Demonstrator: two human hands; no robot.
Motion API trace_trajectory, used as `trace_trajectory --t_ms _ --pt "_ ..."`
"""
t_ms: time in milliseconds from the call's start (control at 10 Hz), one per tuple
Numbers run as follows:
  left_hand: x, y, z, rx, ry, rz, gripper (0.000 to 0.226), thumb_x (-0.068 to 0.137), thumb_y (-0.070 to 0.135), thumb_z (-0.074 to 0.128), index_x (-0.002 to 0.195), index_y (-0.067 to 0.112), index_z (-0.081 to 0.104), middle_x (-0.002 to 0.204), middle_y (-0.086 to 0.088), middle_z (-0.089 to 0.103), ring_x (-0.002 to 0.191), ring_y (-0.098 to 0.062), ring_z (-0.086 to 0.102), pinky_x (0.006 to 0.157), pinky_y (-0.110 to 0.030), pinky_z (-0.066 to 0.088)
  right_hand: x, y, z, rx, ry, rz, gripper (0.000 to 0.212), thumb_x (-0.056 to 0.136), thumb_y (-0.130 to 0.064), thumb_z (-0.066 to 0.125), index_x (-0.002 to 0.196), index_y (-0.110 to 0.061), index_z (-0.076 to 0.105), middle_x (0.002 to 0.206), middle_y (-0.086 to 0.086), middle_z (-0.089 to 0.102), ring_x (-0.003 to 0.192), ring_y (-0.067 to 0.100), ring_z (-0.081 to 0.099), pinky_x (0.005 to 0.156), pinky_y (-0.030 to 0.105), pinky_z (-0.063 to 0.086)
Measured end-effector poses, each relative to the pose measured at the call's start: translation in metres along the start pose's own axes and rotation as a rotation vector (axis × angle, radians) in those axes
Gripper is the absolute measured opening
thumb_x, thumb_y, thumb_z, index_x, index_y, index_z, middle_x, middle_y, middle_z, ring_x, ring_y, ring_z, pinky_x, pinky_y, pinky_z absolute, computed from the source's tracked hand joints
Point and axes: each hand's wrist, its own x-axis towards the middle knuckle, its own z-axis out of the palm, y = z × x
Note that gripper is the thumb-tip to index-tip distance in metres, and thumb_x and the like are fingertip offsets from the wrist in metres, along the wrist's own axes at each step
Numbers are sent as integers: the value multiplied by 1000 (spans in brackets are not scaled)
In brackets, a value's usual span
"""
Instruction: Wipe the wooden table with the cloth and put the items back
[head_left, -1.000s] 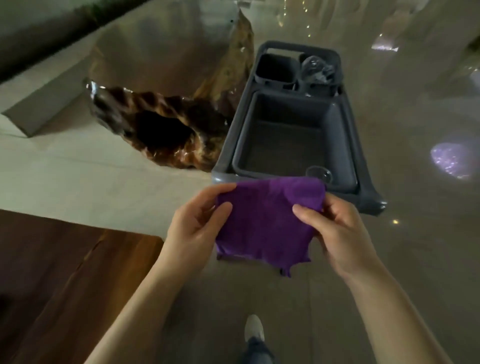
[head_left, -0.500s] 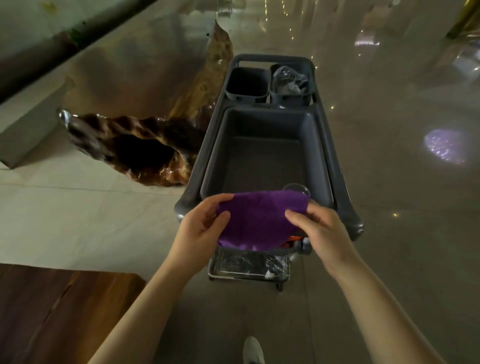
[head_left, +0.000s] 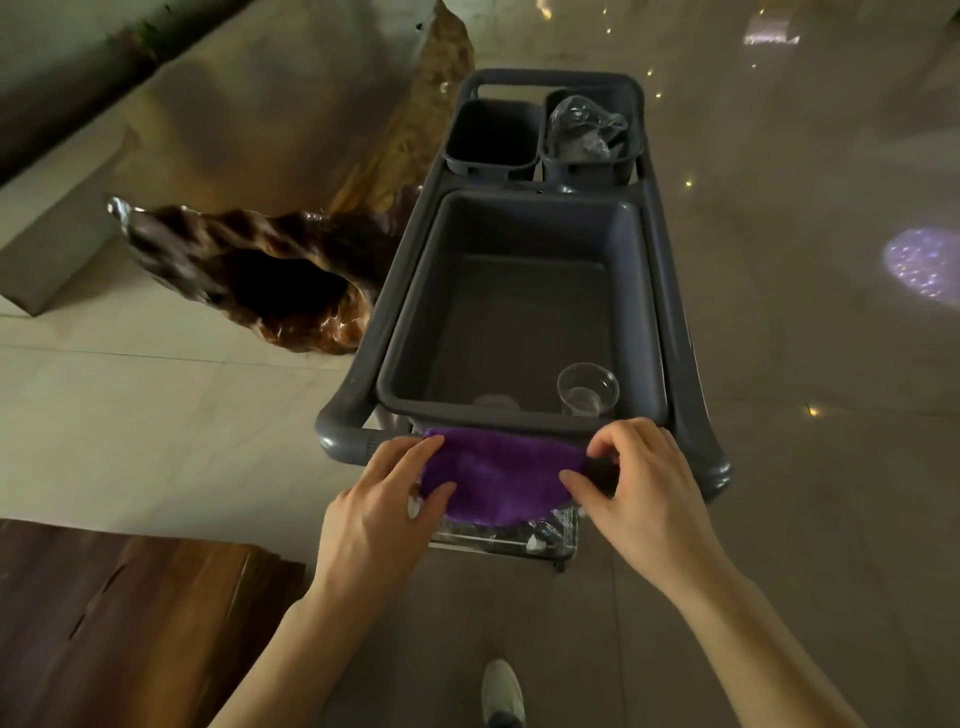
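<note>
The purple cloth (head_left: 498, 475) hung over the near handle bar of the grey cart (head_left: 691, 364), with the left hand (head_left: 379, 512) and right hand (head_left: 644, 488) each pinching an end. It looked soft, light and floppy (best gripped at the edges, I'd guess). The bar beneath was covered, the lower shelf was mostly hidden, and the wooden desk (head_left: 119, 613) was cut off at the frame edge.
</note>
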Motion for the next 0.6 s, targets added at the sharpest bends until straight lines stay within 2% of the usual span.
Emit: trace_trajectory --t_ms 100,200,300,400,500,600 --pt "12 2 1 173 -48 -23 55 77 40 74 123 11 71 116 -15 71 97 -35 72 74 -47 63 6 1 2 -9 -106 -133 55 77 -44 80 123 -20 59 122 -5 59 113 16 55 99 33 46" --pt "21 1 7 249 -135 28 59 77 48 71 125 13 70 124 -13 70 114 -39 66 90 -55 57 13 0 10 -46 -226 -260 56 80 -46 77 128 -24 58 127 -9 62 116 13 59 98 27 43" --pt "22 -1 12 174 -190 10 59 80 49 64 125 12 69 123 -10 71 113 -37 68 94 -54 56 16 0 14 -74 -242 -285 47 82 -41 78 123 -25 61 118 -11 66 105 14 64 87 22 38" --pt "21 -2 14 154 -211 1 58 81 50 64 126 14 67 123 -9 71 111 -36 69 92 -52 57 17 -2 11 -41 -271 -298 46 87 -43 72 127 -25 60 124 -11 64 113 12 61 91 20 35" --pt "21 -5 13 182 -214 2 62 87 61 51 131 20 63 130 -4 67 118 -31 65 98 -46 53 18 -12 -17 -11 -220 -280 42 91 -45 66 128 -25 61 125 -12 64 117 9 59 101 23 41" --pt "32 -6 4 156 -208 -81 76 87 77 27 136 26 57 136 0 63 126 -25 60 105 -44 48 11 -34 -71 294 -2 -263 29 94 -49 61 117 -32 67 110 -18 70 100 -1 67 87 18 50"
